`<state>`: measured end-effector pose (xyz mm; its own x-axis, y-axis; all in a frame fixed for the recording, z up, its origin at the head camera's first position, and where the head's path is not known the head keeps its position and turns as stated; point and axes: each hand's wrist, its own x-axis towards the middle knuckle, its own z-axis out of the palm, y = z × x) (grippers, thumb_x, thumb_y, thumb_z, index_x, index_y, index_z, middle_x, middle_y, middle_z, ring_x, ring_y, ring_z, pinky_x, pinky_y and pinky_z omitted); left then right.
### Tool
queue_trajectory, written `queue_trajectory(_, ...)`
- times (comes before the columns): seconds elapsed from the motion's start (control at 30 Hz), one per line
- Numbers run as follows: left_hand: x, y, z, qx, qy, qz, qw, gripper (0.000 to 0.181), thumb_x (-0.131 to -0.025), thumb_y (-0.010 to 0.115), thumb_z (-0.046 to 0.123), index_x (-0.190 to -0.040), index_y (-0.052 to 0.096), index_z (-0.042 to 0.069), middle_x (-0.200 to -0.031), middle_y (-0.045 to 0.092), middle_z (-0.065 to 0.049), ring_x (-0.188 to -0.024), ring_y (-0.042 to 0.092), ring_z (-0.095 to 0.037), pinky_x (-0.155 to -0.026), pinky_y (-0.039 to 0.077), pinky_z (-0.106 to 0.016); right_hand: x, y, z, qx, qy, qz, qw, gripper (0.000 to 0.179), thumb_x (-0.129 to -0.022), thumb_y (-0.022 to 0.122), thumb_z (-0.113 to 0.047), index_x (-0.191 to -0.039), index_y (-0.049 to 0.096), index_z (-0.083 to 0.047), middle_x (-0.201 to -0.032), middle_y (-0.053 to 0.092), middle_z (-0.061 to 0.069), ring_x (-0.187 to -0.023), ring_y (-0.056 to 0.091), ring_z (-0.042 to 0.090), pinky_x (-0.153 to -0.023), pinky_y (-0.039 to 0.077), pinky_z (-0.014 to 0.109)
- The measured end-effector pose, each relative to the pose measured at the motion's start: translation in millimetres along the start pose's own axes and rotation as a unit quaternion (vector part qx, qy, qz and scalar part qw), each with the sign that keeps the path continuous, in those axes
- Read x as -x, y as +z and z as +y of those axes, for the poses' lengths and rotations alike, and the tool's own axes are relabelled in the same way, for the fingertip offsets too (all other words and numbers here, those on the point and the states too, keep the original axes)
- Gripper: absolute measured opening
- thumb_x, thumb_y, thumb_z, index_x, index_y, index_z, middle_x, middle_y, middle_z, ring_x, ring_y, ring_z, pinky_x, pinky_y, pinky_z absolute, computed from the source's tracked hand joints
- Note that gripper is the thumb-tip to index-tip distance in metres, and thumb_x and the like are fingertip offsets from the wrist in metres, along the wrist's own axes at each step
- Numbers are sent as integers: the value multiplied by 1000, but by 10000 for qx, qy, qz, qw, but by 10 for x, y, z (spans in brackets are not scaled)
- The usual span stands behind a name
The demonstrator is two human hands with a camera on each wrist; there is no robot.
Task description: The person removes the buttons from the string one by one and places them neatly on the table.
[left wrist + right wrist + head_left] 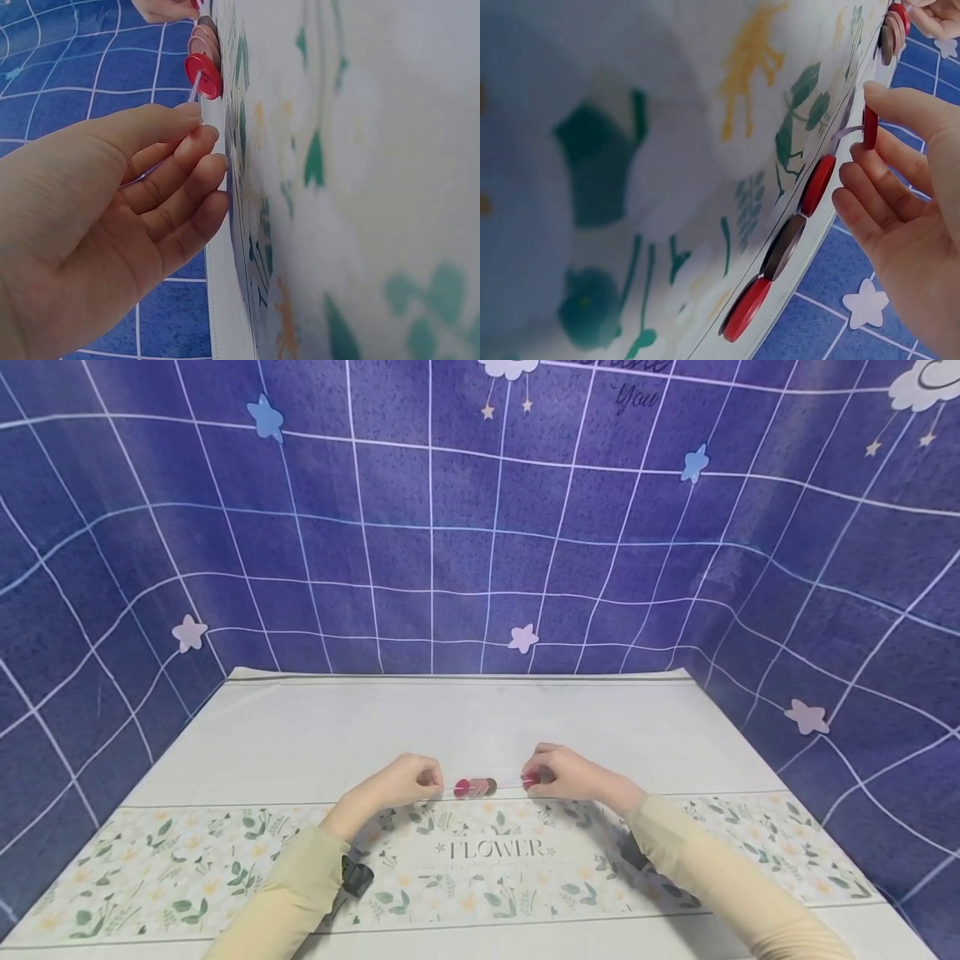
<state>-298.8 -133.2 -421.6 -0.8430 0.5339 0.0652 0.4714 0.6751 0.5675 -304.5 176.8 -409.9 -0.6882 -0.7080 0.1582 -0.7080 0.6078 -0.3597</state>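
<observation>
My left hand (408, 779) pinches a thin pale-purple string (194, 91) between thumb and index finger. Threaded on it, a red button (202, 75) and several pink and brown buttons (480, 787) sit bunched together to the right of that hand. At the right, my right hand (562, 772) pinches another red button (870, 127) by its edges, with the string running at it. Below the right hand, in the right wrist view, lie a loose red button (817, 185), a brown button (783, 247) and a red button overlapping a dark one (748, 310).
A white tablecloth (450, 718) covers the table, with a flower-printed band (225, 868) along its front part. Blue gridded curtains (465, 560) with stars hang behind and at both sides. A dark wrist strap (357, 877) shows by the left sleeve.
</observation>
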Motion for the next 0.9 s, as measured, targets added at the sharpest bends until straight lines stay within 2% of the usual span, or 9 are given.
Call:
queue_trajectory(0.23,5,-11,20,-20,58,-15,10000,7,-83,66,13,-78,62,16,-76,63,7,-73,56,-7,-80,49,-36,30,12,52,42,120,29,9999,24,-81,71,-20,-102,68,-8,-91,57,-1,-78,55,8,-76,49,23)
queue_trajectory(0.4,6,-6,16,9,76,-16,10000,7,-83,66,14,-78,62,16,-76,64,7,-72,56,-7,-79,49,-35,55,19,65,-31,118,47,9999,24,-81,71,-19,-102,67,-8,-92,57,0,-78,56,10,-75,50,24)
queue_trajectory(0.9,4,10,15,21,13,-36,10000,8,-84,66,15,-78,61,17,-76,64,7,-71,56,-8,-77,49,-33,126,-17,81,44,215,137,9997,24,-80,72,-18,-101,68,-7,-89,57,-1,-78,55,8,-76,49,25)
